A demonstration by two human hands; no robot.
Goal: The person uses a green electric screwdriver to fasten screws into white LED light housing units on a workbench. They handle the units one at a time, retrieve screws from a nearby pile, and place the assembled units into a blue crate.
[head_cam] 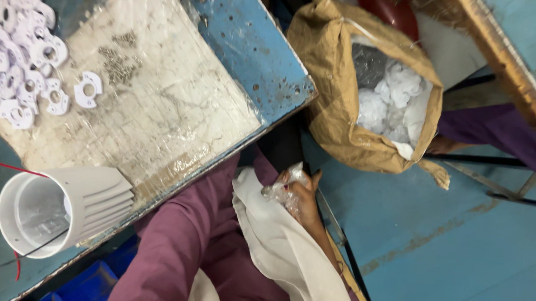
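From the head camera, the right hand (299, 191) is closed around a crumpled clear plastic wrapper (281, 190), held over the lap beside the table (254, 47) edge. The left hand is out of sight. A brown sack (331, 93) of white wrapped pieces stands open just beyond. On the plastic-covered table lie white flat rings (25, 55), small screws (120, 66) and a white ribbed housing (60, 210). The floor (444, 248) is blue.
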